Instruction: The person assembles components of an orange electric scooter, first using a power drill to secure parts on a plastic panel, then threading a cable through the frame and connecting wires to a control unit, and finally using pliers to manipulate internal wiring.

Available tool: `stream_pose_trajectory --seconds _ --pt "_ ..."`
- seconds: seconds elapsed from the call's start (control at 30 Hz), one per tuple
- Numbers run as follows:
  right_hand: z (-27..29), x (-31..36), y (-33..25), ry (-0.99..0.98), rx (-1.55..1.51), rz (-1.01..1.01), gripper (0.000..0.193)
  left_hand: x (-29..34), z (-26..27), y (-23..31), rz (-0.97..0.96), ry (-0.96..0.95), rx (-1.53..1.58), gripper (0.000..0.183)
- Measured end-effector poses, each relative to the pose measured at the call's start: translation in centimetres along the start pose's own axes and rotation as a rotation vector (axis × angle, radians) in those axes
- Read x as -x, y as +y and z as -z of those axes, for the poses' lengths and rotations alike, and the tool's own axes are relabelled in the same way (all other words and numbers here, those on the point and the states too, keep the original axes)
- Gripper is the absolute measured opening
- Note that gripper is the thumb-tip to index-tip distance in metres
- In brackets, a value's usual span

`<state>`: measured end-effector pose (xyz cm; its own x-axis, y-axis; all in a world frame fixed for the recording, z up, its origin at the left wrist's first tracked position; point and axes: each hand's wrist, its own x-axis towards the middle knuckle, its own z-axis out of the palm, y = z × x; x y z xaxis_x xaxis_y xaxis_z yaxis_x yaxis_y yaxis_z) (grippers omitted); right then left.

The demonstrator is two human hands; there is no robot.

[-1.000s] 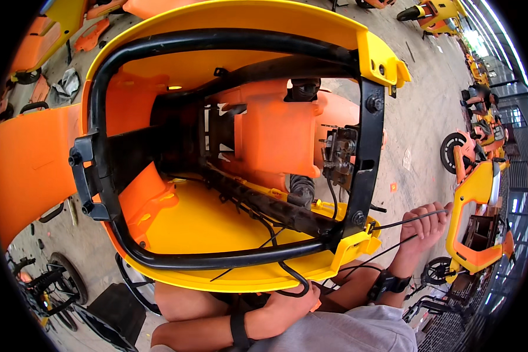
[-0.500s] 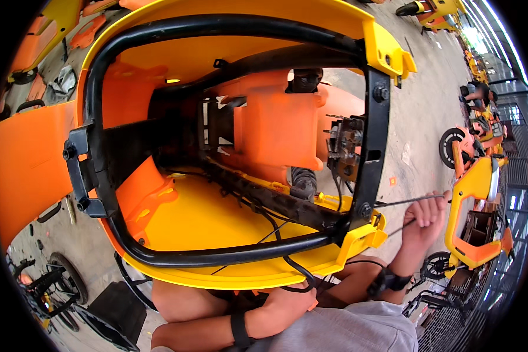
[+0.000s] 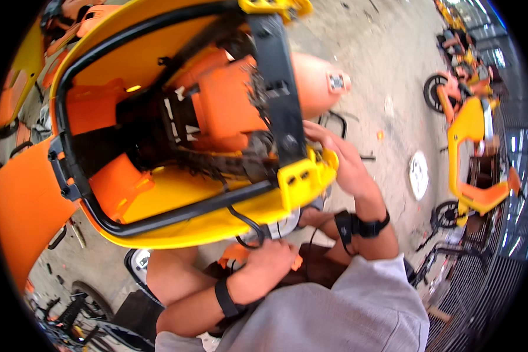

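Observation:
Before me is a yellow scooter body shell with a black tubular frame round its opening and orange panels inside. My left hand is closed just below the shell, with an orange thing showing on both sides of the fist; its kind is hidden. A looped black cable hangs from the shell to beside this hand. My right hand reaches up to the black crossbar, behind the yellow corner bracket. Its fingertips are partly hidden, and what they touch does not show.
A long orange panel juts out at the left. A white oval piece lies on the concrete floor to the right. Farther right stand a yellow scooter frame and a pink-orange scooter. Bicycle-like parts lie at lower left.
My right hand has moved left and up, from pulling a thin black cable out at the side to the crossbar. The shell appears shifted up and left, and tilted.

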<state>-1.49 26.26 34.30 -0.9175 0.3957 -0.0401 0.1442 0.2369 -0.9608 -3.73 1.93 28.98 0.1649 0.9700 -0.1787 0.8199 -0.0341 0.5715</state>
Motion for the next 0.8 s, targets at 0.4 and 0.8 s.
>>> stream_pose_trajectory --seconds 0.4,0.8 --pt "2.3 -3.5 2.8 -0.235 -0.172 -0.360 0.035 -1.8 0.9 -1.0 -0.031 -0.048 -0.005 0.013" --pt "-0.9 -3.6 1.4 0.180 -0.414 -0.322 0.028 -3.9 -0.1 0.2 0.034 -0.083 0.021 0.014"
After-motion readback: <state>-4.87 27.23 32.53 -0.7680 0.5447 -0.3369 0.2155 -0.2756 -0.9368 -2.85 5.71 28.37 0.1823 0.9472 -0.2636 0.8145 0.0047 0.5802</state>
